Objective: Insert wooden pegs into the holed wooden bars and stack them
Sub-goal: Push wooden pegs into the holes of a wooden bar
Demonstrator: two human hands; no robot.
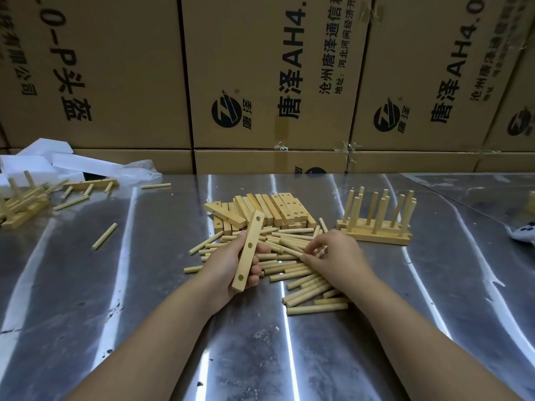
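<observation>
Nearest, two bare forearms reach over the shiny metal tabletop (139,285). The left hand (228,267) grips a pale wooden bar (250,250), square-edged, with three round holes along its upper face. The bar is held off the tabletop and tilts away to the right, its far end over the heap. Just beside it, the right hand (338,256) rests palm down on a scattered heap of loose pegs (289,270), short plain round sticks of the same pale wood. Its fingers curl among them, but whether they pinch one I cannot tell. Behind the heap lies a pile of bars (275,209), packed side by side. To the right of that pile stands a finished stack (376,237), with pegs upright in its bars. A lone peg (104,235) lies well to the left. Further left, more pegged bars (23,205) sit before white foam blocks (43,160). Printed cardboard boxes (121,68) wall off the back.
</observation>
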